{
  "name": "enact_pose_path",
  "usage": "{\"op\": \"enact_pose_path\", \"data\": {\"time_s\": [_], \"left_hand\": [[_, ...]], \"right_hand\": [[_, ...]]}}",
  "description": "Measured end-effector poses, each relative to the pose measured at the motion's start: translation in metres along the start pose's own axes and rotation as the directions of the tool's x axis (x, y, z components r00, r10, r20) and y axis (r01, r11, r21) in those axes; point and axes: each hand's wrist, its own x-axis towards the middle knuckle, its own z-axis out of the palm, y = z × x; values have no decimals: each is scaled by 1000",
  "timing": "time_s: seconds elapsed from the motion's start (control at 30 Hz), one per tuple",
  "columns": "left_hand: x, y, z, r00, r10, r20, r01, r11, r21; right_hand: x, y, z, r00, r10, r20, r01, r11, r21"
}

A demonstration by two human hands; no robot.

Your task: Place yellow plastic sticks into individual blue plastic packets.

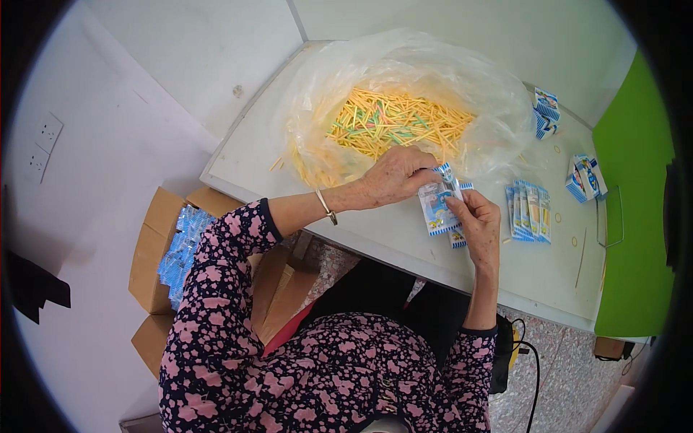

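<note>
A pale table [375, 238] fills the middle of the scene, set into a white-walled corner, with a bright green panel [632, 209] standing along its right side. A person in a dark floral top sits at its near edge, both forearms reaching up onto it.

On the far half of the table lies a large clear plastic bag [404, 94], its mouth open toward the person, holding a heap of thin yellow and green sticks [393, 123]. The sticks lie every way, mostly slanting left to right.

On the floor to the near left stands an open cardboard box [155, 252] filled with shiny blue packets [180, 245].

The two hands meet just in front of the bag's mouth. The left hand [393, 175], a thin bracelet at its wrist, is closed in a pinch on the top edge of a small blue-and-white packet [437, 206]. The right hand [478, 224] grips the same packet from its near right side, fingers curled. The packet stands nearly upright, long axis running near to far, its top pointing toward the sticks, which lie just beyond and to the left; the left hand is the nearer to them. Nothing stands between.

To the right, a small row of like packets [528, 211] lies flat on the table. Farther right are two more small clusters [585, 177], one near the bag's far right edge [546, 112].
</note>
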Motion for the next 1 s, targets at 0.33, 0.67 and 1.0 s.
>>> {"op": "enact_pose_path", "data": {"time_s": [0.33, 0.67, 1.0], "left_hand": [[-5, 3, -7, 986, -99, 133, 124, 972, -199], [-9, -64, -77, 964, -236, 123, 224, 969, 105], [-87, -35, -95, 847, -238, 475, 78, 940, 332]], "right_hand": [[0, 2, 1, 1000, -2, 11, 2, 998, -67], [0, 5, 10, 998, 24, -54, -21, 999, 46], [6, -7, 50, 889, -396, 229, 437, 883, -172]]}}
